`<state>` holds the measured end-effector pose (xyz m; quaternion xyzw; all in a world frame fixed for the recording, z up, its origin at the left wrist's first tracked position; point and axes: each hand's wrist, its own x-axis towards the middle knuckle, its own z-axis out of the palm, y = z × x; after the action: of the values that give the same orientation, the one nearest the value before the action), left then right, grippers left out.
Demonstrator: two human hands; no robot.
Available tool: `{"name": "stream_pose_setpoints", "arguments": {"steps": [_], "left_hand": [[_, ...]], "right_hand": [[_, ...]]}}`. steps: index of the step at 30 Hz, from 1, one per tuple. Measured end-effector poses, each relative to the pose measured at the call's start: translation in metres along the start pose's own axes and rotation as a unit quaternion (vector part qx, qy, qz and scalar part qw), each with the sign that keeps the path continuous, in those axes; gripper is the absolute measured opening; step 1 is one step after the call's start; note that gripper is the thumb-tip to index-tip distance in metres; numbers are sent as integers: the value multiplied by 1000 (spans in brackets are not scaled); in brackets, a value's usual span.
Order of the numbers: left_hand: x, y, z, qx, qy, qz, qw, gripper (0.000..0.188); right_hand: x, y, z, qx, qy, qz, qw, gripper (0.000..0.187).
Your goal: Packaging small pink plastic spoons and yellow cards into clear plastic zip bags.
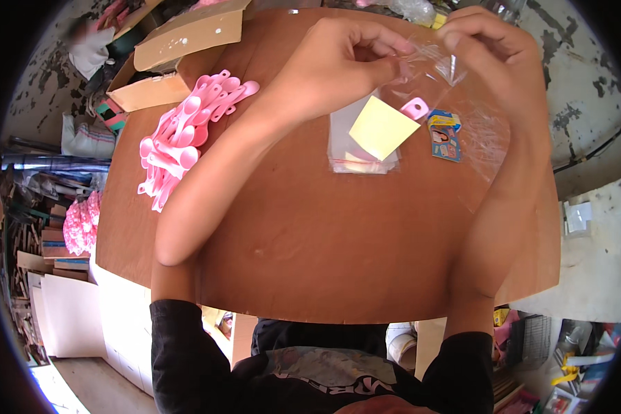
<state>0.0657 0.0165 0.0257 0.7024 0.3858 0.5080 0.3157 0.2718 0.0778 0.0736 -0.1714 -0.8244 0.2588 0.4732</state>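
Over the far part of the table, my left hand and my right hand are both closed in a pinch on a clear plastic bag stretched between them. Below the bag, the pink handle of what looks like a measuring spoon sticks out beside a yellow paper square; the rest of it is hidden. That paper rests on a stack of clear plastic bags. Right of it lies a small blue and yellow printed packet.
A heap of pink spoons covers the table's left side. Behind it stands an open cardboard box. More clear plastic lies near my right forearm. The brown table has a curved near edge. Clutter fills the floor on both sides.
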Motion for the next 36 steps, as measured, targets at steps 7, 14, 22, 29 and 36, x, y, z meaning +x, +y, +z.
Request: {"name": "stream_pose_setpoints", "arguments": {"steps": [7, 14, 22, 29, 36], "left_hand": [[0, 8, 3, 12, -4, -20, 1000, 23], [-3, 4, 5, 57, -20, 6, 998, 22], [-3, 12, 6, 68, -2, 58, 996, 18], [0, 27, -10, -80, 31, 48, 995, 17], [-1, 34, -9, -57, 45, 75, 995, 19]], "right_hand": [[-2, -27, 10, -246, -92, -66, 962, 10], [-6, -33, 24, -257, -79, -44, 962, 7], [0, -17, -1, -107, -58, 26, 992, 2], [-21, 15, -61, 274, 73, 31, 959, 8], [-138, 164, -199, -276, -8, 256, 926, 15]]}}
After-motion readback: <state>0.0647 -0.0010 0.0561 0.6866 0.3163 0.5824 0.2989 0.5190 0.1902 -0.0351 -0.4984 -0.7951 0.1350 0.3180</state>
